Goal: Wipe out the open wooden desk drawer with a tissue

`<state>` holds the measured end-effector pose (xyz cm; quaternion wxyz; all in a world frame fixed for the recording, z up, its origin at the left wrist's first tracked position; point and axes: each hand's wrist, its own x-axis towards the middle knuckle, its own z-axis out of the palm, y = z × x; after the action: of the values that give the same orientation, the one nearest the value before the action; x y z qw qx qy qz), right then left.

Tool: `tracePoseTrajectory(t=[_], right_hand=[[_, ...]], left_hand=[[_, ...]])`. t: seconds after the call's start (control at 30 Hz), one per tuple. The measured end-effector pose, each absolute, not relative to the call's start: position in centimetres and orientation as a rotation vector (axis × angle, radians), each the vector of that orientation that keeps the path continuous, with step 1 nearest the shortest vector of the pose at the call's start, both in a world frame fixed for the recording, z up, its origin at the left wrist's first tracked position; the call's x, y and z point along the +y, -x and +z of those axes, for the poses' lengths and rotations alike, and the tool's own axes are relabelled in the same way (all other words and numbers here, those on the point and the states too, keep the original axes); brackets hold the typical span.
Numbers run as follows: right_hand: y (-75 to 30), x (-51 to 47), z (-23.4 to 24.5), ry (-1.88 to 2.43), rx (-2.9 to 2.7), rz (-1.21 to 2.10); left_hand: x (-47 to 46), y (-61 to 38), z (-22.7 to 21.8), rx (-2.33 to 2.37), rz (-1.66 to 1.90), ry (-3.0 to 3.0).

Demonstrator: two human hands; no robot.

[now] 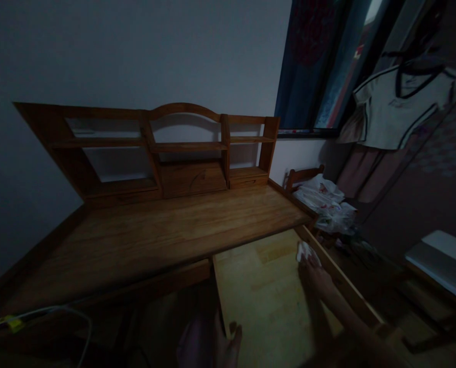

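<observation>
A wooden drawer (258, 286) with a pale bottom is pulled out from under the desk (166, 225). My right hand (315, 271) reaches into it near the right side wall. Its fingers are closed on a crumpled white cloth (305, 250), pressed against the drawer's far right corner. At the lower edge of the view, my left hand (228, 345) grips the left side of the drawer, fingertips curling over the rim. Dim light blurs the finer detail of both hands.
A wooden shelf unit (189, 146) stands at the back of the desk against the wall. White plastic bags (323, 197) lie on a chair to the right. Clothes (400, 107) hang beside the window. A pale cable (74, 311) hangs at the lower left.
</observation>
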<state>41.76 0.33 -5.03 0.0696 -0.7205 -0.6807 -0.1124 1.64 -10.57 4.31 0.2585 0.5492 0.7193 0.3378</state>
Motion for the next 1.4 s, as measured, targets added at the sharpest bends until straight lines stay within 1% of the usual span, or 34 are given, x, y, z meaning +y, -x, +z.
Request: tracePoseTrajectory(t=[0.1, 0.27, 0.37, 0.57, 0.67, 0.87, 0.93, 1.1, 1.27, 1.4], right_hand=[[-44.0, -0.5, -5.0, 2.372, -2.018, -0.231], [-43.5, 0.1, -5.4, 2.437, -1.980, -0.223], [-43.1, 0.7, -5.5, 2.461, -1.963, -0.215], [-43.6, 0.1, -4.6, 2.401, -1.956, -0.204], [-43.1, -0.5, -4.1, 2.317, -1.932, -0.205], [-40.4, 0.3, -2.6, 2.134, -1.833, 0.052], [-38.7, 0.9, -2.2, 2.073, -1.829, 0.159], [-31.3, 2.3, -2.5, 1.870, -1.823, 0.359], [-21.3, 2.7, -2.8, 1.622, -1.921, 0.460], [-15.3, 2.3, -2.8, 1.484, -2.045, 0.504]], left_hand=[[-10.7, -1.4, 4.5, 1.850, 0.893, -1.472], [-10.9, -1.4, 4.6, 1.842, 0.911, -1.418], [-10.8, -1.4, 4.7, 1.847, 0.875, -1.482], [-10.5, -1.0, 4.8, 1.874, 0.885, -1.528], [-10.5, -1.1, 4.9, 1.918, 0.833, -1.536], [-10.6, -1.3, 5.3, 2.001, 0.678, -1.612], [-10.7, -1.3, 5.4, 2.020, 0.667, -1.612], [-10.6, -1.5, 4.6, 1.972, 0.804, -1.520], [-10.6, -2.3, 3.8, 1.994, 0.935, -1.499], [-10.8, -2.3, 4.1, 2.010, 0.885, -1.466]])
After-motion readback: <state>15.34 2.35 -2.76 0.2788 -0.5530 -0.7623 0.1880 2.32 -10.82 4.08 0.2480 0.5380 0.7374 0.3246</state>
